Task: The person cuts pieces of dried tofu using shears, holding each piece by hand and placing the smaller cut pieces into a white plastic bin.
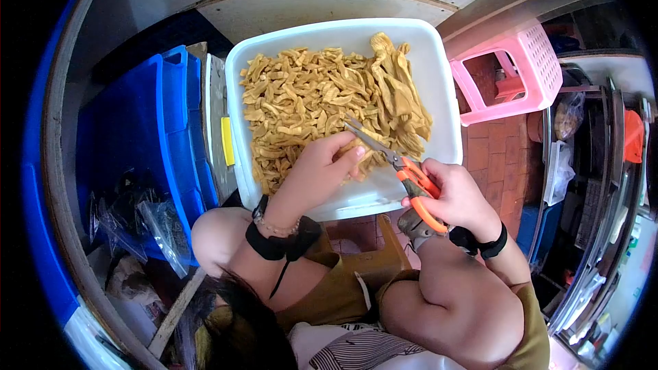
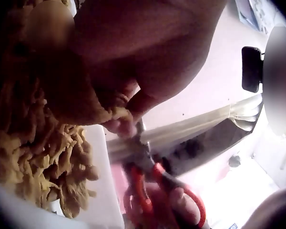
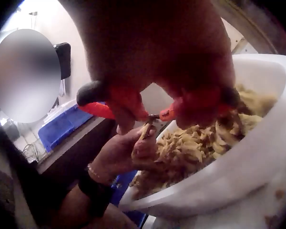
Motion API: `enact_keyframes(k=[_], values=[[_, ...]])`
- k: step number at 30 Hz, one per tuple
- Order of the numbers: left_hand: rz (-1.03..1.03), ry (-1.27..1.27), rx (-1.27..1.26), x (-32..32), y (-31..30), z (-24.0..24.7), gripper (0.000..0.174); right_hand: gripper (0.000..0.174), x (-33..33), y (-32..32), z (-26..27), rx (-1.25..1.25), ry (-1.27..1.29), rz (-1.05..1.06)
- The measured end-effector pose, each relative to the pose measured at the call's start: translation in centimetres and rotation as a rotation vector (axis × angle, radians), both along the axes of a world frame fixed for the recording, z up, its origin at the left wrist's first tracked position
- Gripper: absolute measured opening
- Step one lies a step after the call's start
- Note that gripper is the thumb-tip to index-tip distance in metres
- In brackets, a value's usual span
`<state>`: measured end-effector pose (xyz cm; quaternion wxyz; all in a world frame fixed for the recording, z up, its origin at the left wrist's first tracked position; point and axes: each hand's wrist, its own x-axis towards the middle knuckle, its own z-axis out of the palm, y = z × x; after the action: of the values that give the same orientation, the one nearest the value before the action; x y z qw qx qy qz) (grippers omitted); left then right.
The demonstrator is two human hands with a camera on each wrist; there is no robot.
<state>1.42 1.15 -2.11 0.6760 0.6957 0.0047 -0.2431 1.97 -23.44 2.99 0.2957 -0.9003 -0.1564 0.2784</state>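
Note:
A white plastic tub (image 1: 447,96) holds a heap of small cut yellow-brown pieces (image 1: 295,89), which look like pickled vegetable. Longer, whole limp strips (image 1: 397,89) of the same food lie at its right side. Over the tub's near part, my left hand (image 1: 319,175) pinches a yellow-brown strip (image 3: 144,132) between thumb and fingers. My right hand (image 1: 459,195) grips orange-handled scissors (image 1: 393,159) by the loops, near the tub's front right corner. Their blades point up and left, right at the left fingertips. In the right wrist view the scissors' handles are spread apart.
A pink plastic stool (image 1: 541,72) stands to the right on the brick-tiled floor (image 1: 497,154). Blue crates (image 1: 181,137) stand close on the left. Shelving with plastic bags (image 1: 562,171) is further right. A wall rises behind the tub, and the person's knees sit just below it.

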Motion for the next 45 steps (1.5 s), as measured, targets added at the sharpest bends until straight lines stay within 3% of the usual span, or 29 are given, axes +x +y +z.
enact_keyframes(k=[8, 17, 21, 28, 30, 36, 43, 45], values=[[0.092, 0.038, -0.121, 0.0, -0.2, -0.5, 0.02, 0.047, -0.3, -0.3, -0.5, 0.035, -0.067, -0.035], [0.144, 0.028, -0.259, -0.3, -0.8, 0.2, 0.023, 0.056, -0.1, 0.5, 0.6, 0.017, 0.092, 0.072], [0.113, 0.038, -0.294, -0.4, -0.8, -0.6, 0.028, 0.056, -0.4, 0.6, 0.1, -0.026, -0.07, 0.105], [0.15, 0.024, -0.155, 0.0, -0.2, -0.2, 0.022, 0.059, -0.8, 0.4, -0.7, -0.04, -0.119, 0.049], [0.305, 0.065, -0.141, 0.4, 0.1, 0.7, 0.02, 0.059, -0.8, 0.1, -0.8, -0.025, -0.121, 0.035], [0.42, 0.091, -0.26, 0.7, 0.4, 0.4, 0.018, 0.059, -0.6, -0.3, -0.5, -0.025, -0.169, 0.099], [0.243, -0.011, -0.208, 0.3, -0.1, -0.7, 0.015, 0.061, -0.6, 0.0, -0.7, -0.052, -0.106, 0.104], [0.074, -0.009, -0.264, 0.3, 0.0, -0.8, 0.015, 0.062, -0.5, 0.0, -0.8, -0.018, -0.107, 0.11]])
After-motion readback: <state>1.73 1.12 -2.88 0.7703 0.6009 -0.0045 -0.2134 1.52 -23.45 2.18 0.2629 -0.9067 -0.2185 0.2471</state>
